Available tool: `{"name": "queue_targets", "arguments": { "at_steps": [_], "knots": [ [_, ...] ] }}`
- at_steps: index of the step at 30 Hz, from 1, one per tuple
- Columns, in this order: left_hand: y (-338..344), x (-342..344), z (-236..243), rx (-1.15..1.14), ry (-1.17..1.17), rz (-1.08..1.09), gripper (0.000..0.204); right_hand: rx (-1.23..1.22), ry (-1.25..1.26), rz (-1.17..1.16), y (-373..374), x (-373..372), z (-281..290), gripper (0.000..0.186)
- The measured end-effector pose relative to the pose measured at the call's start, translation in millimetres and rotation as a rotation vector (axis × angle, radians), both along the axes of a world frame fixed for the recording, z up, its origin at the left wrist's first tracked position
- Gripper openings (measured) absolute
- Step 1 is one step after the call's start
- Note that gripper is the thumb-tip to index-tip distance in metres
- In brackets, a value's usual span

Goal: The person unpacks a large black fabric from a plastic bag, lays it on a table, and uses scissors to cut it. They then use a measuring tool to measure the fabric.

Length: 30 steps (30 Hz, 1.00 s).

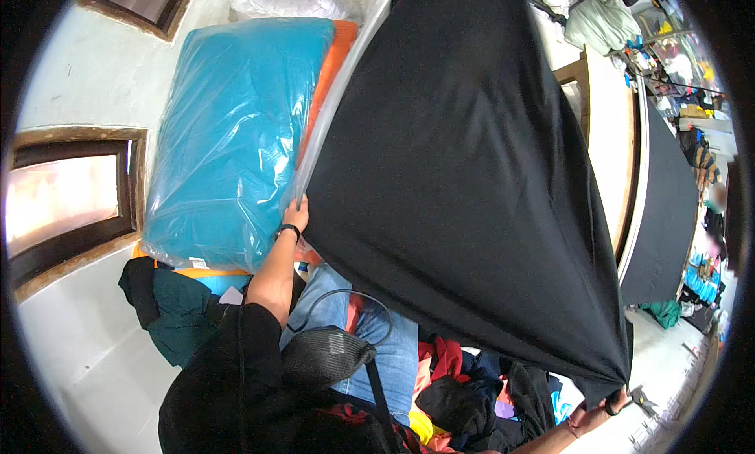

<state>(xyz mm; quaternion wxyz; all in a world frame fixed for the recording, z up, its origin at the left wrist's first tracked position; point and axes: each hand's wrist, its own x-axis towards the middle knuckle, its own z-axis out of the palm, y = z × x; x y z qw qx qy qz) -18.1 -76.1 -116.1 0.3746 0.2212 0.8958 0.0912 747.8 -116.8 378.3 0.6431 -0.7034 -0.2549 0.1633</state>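
A large sheet of black fabric (464, 179) stretches from my left hand to my right. At its left edge, my left hand (296, 216) grips the border beside a translucent plastic strip (322, 139); exactly which layers it holds is unclear. My right hand (599, 413), low at the right, has its fingers closed at the gathered fabric corner, along with scissors (643, 400) whose blades point rightward. A turquoise fabric bundle (228, 132) in clear plastic lies left of my left hand, with an orange one (333, 61) under it.
A wall with a wooden-framed window (67, 198) stands at left. Below me are coloured cloth piles (472, 383) and a dark green garment (177, 320). To the right are a long board with a dark top (661, 202) and crowded shelving (668, 53).
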Motion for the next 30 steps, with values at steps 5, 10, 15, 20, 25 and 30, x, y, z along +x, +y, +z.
{"name": "queue_targets", "arguments": {
  "at_steps": [5, 10, 15, 20, 25, 30],
  "knots": [
    [6.2, -16.4, -5.5, -0.098, 0.042, -0.18, 0.066, -0.122, 0.252, 0.01, -20.3, 91.8, -14.4, 0.029],
    [-5.8, -37.7, -2.7, -0.202, 0.025, -0.24, 0.058, -0.268, 0.259, 0.007, -28.9, 132.1, -30.8, 0.034],
    [3.9, -17.8, 38.2, -0.155, 0.194, -0.14, 0.045, -0.377, 0.059, -0.056, 15.7, 59.9, -53.5, 0.036],
    [37.9, 67.4, 124.1, 0.785, 0.269, -0.584, 0.09, -0.191, 0.343, 0.239, 67.4, -52.0, -53.6, 0.034],
    [84.7, 151.3, 174.4, 0.742, 0.031, -0.574, 0.116, -0.015, 0.521, 0.452, 64.8, -89.6, -6.5, 0.034],
    [100.5, 127.7, 175.5, 0.567, -0.241, -0.226, 0.066, 0.092, 0.379, 0.269, 33.5, -81.3, 22.6, 0.039]
  ]
}}
